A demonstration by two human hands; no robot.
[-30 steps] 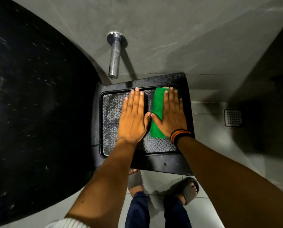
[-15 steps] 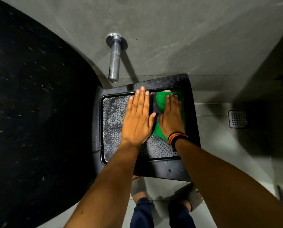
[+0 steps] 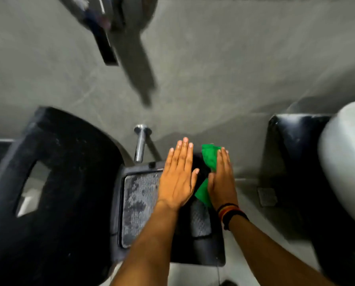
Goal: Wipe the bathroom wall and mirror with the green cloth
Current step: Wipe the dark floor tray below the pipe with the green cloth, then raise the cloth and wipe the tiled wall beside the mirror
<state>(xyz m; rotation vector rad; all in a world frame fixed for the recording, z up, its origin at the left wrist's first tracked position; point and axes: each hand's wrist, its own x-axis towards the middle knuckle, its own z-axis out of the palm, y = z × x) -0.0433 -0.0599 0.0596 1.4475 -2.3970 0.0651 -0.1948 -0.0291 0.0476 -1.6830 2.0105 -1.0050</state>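
Two flat hands, left [image 3: 177, 178] and right [image 3: 222, 178], fingers together, hover over a black stool [image 3: 139, 209] beside a spout [image 3: 140, 145]; cloth [image 3: 210, 157] lies under the right fingers.

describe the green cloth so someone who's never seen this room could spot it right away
Start at the grey wall and drop to the metal spout sticking out of it. Just right of the spout, two flat hands hover over a black stool; the cloth sits under the right hand, poking out past its fingertips and thumb side. It is the only bright green thing among grey and black.
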